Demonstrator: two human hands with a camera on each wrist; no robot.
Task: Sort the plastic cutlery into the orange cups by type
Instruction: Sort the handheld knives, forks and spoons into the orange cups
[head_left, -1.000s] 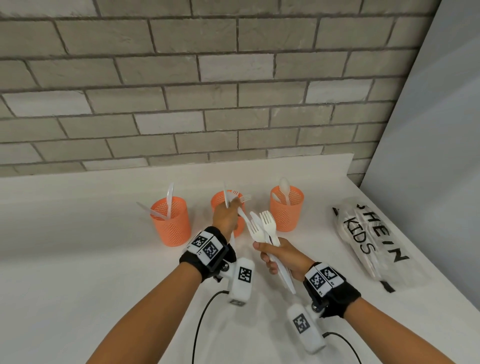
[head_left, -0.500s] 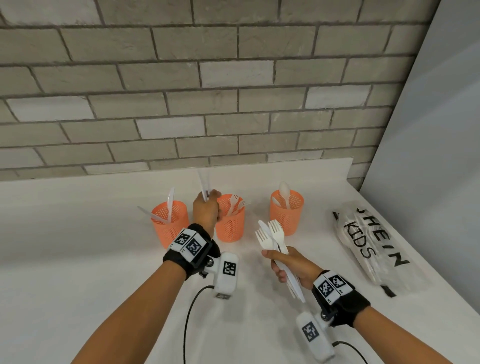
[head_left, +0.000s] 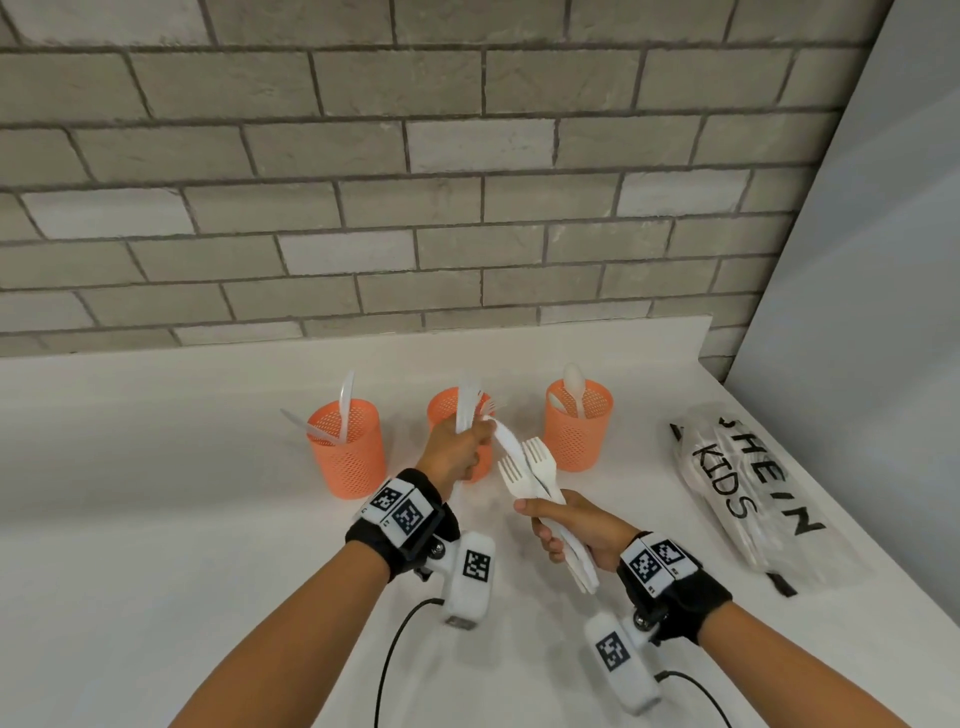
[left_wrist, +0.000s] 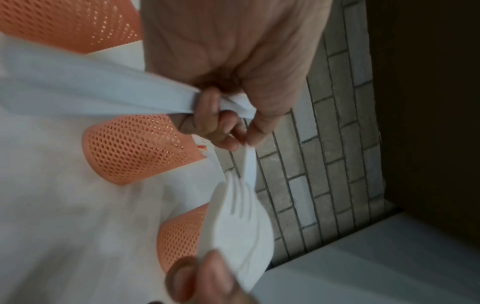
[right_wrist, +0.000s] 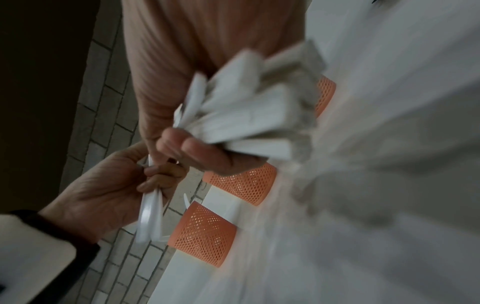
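Observation:
Three orange mesh cups stand in a row: the left cup (head_left: 345, 457) holds knives, the middle cup (head_left: 445, 408) forks, the right cup (head_left: 577, 431) spoons. My right hand (head_left: 540, 514) grips a bundle of white cutlery (head_left: 535, 475) by the handles, with two forks on top. My left hand (head_left: 480, 434), in front of the middle cup, holds a couple of white knives (head_left: 464, 410) upright. Its fingertips (left_wrist: 233, 142) also pinch the upper end of another white piece (head_left: 506, 441) that sticks out of the bundle. In the right wrist view the bundle's handles (right_wrist: 246, 115) fan out from my fist.
A clear plastic bag (head_left: 743, 493) printed with black letters lies at the right of the white counter (head_left: 156, 519). A grey brick wall (head_left: 467, 208) runs close behind the cups, and a plain grey wall (head_left: 872, 312) closes the right side. Wrist camera cables trail under both arms.
Half a second ago my left hand was between the left and middle cups with the knives. It has come back right and pinched a piece in the bundle. My right hand stayed about where it was.

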